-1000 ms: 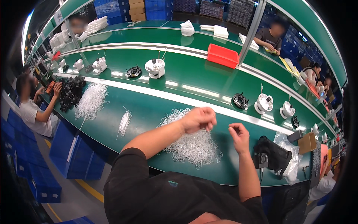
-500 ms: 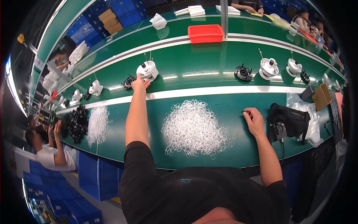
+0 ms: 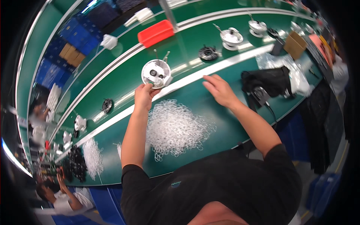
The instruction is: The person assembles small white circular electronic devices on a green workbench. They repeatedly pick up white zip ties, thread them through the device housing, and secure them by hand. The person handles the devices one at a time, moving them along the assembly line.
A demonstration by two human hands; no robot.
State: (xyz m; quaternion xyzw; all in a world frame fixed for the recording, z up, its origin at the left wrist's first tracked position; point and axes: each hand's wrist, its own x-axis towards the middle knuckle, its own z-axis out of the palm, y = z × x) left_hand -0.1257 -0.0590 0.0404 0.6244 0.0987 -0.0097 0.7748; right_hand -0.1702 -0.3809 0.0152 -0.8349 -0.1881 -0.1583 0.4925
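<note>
Your left hand point(image 3: 144, 95) pinches the near rim of the round white housing point(image 3: 156, 73), which sits on the green counter point(image 3: 210, 123) just beyond the heap of clear rings point(image 3: 174, 127). Your right hand point(image 3: 219, 90) rests spread, empty, right of the heap.

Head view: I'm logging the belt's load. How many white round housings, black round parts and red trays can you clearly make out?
White round housings: 4, one in the left hand grip
Black round parts: 2
Red trays: 1
Total: 7; blurred ones at the far ends left out.
</note>
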